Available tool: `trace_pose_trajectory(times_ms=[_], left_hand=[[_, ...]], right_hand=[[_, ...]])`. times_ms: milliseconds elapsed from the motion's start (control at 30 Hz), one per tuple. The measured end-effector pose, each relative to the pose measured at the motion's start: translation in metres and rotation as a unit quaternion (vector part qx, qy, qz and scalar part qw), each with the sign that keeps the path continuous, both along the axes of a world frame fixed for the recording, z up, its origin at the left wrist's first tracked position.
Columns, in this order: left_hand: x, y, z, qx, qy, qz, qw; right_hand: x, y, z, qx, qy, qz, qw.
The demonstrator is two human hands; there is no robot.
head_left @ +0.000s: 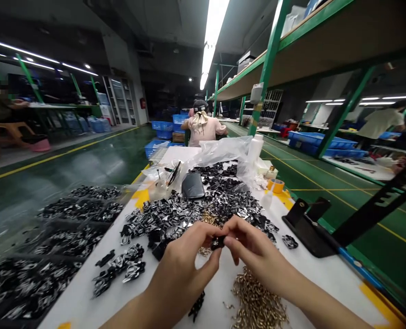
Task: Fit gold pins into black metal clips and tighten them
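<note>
Left hand (pixel 185 256), right hand (pixel 254 249) pinch small black part (pixel 218 242) between fingertips.

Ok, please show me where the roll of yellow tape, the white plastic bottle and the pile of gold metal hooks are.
roll of yellow tape (pixel 276 185): head view, on its outer band.
white plastic bottle (pixel 255 148): head view, on the middle of its body.
pile of gold metal hooks (pixel 257 304): head view, on the middle of the heap.
</note>
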State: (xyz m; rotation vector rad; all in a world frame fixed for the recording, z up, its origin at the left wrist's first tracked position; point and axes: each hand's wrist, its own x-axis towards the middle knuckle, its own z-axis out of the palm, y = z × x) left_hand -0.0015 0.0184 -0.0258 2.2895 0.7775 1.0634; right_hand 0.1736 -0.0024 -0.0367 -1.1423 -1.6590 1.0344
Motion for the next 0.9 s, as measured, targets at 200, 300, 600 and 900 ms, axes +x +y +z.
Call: trace_pose_trajectory(times_ms=[200,300,600,900], left_hand=[[0.003,-0.001,0.004,-0.102,-0.002,0.024,0.995],[0.005,-0.002,0.008,-0.177,-0.021,0.013,0.984],[0.004,-0.002,0.017,-0.399,-0.104,-0.013,0.911],[0.002,0.008,0.016,-0.425,-0.143,-0.031,0.893]], right_hand=[[0.000,0.000,0.001,-0.035,0.042,0.002,0.999],[0.001,-0.001,0.001,-0.049,0.066,0.009,0.997],[0.005,-0.003,0.010,-0.073,0.132,0.012,0.988],[0.011,0.007,0.018,0.014,0.118,-0.066,0.991]])
